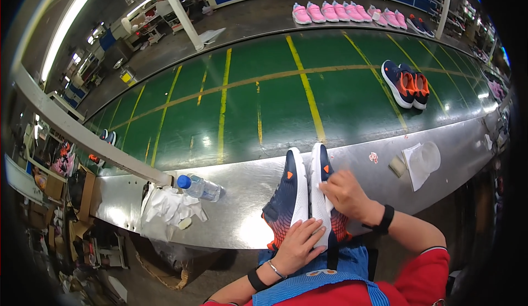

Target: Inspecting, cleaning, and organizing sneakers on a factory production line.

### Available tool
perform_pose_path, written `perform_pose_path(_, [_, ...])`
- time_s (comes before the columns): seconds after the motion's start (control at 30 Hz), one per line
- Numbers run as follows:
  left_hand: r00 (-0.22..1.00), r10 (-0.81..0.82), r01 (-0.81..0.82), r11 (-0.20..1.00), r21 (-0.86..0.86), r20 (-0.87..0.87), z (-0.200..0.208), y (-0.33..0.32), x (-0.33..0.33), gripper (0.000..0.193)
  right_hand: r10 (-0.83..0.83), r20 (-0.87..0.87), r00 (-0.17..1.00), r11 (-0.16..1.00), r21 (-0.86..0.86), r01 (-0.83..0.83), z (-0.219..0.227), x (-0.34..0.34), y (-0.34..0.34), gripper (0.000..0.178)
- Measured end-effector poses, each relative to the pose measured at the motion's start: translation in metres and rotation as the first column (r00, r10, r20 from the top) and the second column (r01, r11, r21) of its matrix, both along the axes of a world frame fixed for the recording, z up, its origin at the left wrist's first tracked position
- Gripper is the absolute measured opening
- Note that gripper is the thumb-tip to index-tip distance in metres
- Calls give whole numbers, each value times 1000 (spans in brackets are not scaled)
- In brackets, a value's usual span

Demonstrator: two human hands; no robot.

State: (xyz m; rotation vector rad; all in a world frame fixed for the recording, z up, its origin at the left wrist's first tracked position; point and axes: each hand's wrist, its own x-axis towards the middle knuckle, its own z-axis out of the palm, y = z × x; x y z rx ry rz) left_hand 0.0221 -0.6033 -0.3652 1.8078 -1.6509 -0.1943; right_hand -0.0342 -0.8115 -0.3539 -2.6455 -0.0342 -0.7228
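A pair of navy sneakers with orange heels and white soles lies on the metal ledge in front of me, toes pointing away: the left sneaker (284, 199) and the right sneaker (320, 163). Their soles face each other in the middle. My left hand (297, 245) rests across the heel end of the soles, fingers stretched out and lying flat. At the right sneaker's midsole, my right hand (346, 196) is closed in a pinch, slightly blurred. Whatever its fingertips hold is too small to name.
Beyond the ledge runs a green conveyor belt (258, 102) with yellow lines, carrying another navy sneaker pair (404, 86). A water bottle (201, 188) and crumpled white paper (168, 207) lie left. Right are a beige block (397, 166) and a clear plastic cup (426, 158). Pink shoes (344, 12) line the far side.
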Motion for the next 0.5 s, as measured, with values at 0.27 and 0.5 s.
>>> perform_pose_path(0.27, [999,5,-8,998,-61,-53,-6,4,-1,51,179,-283,942,943,324,-82,15,-47,29,11])
perform_pose_path(0.5, [869,427,-471,869,-155,-249,13,45,44,39,-58,-292,955,678,690,253,38,-64,24,14])
